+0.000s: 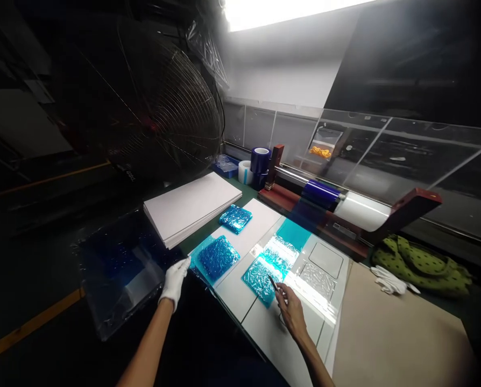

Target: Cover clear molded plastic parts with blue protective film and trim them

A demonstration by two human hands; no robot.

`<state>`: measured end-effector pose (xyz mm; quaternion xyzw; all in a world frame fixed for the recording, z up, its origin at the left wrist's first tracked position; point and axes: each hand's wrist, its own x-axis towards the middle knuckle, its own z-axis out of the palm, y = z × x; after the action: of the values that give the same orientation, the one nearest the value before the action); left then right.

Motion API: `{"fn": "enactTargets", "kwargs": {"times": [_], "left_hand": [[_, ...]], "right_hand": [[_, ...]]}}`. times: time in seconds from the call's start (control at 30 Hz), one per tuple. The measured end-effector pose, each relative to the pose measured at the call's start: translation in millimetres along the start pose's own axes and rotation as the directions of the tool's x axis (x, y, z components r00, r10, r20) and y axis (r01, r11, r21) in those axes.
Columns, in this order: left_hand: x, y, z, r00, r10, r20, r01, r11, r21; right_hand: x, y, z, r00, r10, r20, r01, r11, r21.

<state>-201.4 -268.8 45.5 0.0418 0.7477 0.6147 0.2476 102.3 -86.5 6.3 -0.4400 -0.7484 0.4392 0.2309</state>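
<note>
My left hand [175,280], in a white glove, is at the front-left table edge. Its fingers are closed at the corner of a blue film sheet [197,252], on which a stack of wrinkled blue film pieces [220,258] lies. Bare, my right hand [292,310] grips a thin dark pointed tool [272,281], whose exact kind I cannot make out. The tool's tip is over a wrinkled turquoise film piece [260,279] on the white board [240,294]. Farther back on the board are a glossy turquoise strip [295,234] and a clear wrinkled film piece [317,279].
White sheets [192,207] are stacked at the back left, beside another blue film stack [235,218]. A roller stand holds a blue film roll [320,193] and a white roll [362,210]. Cardboard [397,328] lies right, a large fan [155,123] stands left.
</note>
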Motion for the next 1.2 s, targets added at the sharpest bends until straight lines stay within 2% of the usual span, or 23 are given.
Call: {"fn": "enactTargets", "kwargs": {"times": [0.1,0.2,0.3,0.6,0.7,0.8,0.9,0.97,1.0,1.07,1.13,1.2], "left_hand": [[23,3,15.7,0.999,-0.006,0.032,0.006,1.000,0.007],[37,4,32.9,0.997,-0.022,0.077,0.021,1.000,0.020],[48,5,41.7,0.993,-0.038,0.109,0.034,0.998,0.045],[66,4,44.4,0.985,-0.051,0.167,0.026,0.988,0.152],[65,4,44.8,0.989,-0.054,0.136,0.031,0.985,0.169],[63,13,39.5,0.998,-0.026,0.057,0.014,0.982,0.190],[51,22,36.4,0.997,0.014,-0.076,0.000,0.983,0.184],[33,21,41.7,0.995,-0.001,-0.096,0.015,0.989,0.147],[20,18,47.1,0.998,-0.030,-0.061,0.037,0.992,0.121],[-11,5,61.8,0.987,-0.135,0.090,0.129,0.989,0.072],[-43,-10,78.2,0.916,-0.292,0.274,0.287,0.956,0.061],[-68,-24,93.1,0.808,-0.429,0.404,0.438,0.896,0.076]], "right_hand": [[-15,14,-13,0.997,0.059,-0.046,-0.059,0.998,0.010],[-27,24,-21,0.991,0.106,-0.081,-0.103,0.994,0.033],[-33,29,-27,0.986,0.145,-0.087,-0.141,0.988,0.055],[-33,22,-32,0.981,0.166,-0.099,-0.166,0.986,0.002],[-31,24,-31,0.982,0.167,-0.088,-0.169,0.985,-0.022],[-30,26,-33,0.972,0.218,-0.093,-0.227,0.969,-0.101],[-30,26,-35,0.959,0.271,-0.088,-0.284,0.933,-0.223],[-31,23,-36,0.957,0.281,-0.068,-0.288,0.914,-0.287],[-30,21,-35,0.958,0.282,-0.051,-0.284,0.911,-0.301],[-29,18,-32,0.960,0.281,-0.010,-0.271,0.917,-0.292],[-26,14,-28,0.956,0.292,0.039,-0.275,0.933,-0.232],[-23,12,-23,0.937,0.334,0.101,-0.321,0.939,-0.125]]}}
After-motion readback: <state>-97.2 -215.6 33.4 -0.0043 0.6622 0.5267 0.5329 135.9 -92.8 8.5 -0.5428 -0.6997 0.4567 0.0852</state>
